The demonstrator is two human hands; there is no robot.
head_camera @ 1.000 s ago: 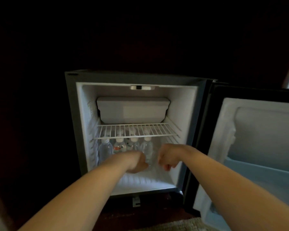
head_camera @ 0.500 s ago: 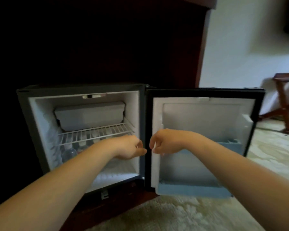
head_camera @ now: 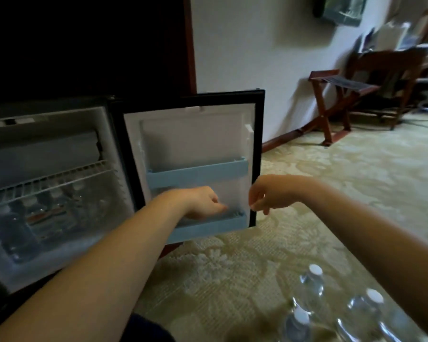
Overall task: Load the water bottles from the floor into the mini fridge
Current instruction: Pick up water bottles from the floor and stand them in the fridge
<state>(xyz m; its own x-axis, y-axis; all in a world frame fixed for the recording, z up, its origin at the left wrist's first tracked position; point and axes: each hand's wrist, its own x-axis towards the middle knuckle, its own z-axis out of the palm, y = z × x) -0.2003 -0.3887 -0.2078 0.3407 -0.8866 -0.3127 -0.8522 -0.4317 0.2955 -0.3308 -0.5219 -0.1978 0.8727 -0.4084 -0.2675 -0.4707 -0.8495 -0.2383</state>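
mini fridge (head_camera: 47, 112) with its door (head_camera: 195, 134) swung wide. stored water bottles (head_camera: 35, 218) stand on the lower level beneath the wire shelf (head_camera: 47, 178); blur hides their count. floor bottles (head_camera: 311, 285), seemingly four or more, stand on the carpet (head_camera: 331, 193) at lower right, well apart from the fridge. left hand (head_camera: 203, 203) and right hand (head_camera: 269, 193) hover before the door, fingers loosely curled, both empty. loading appears partly done; the floor bottles remain.
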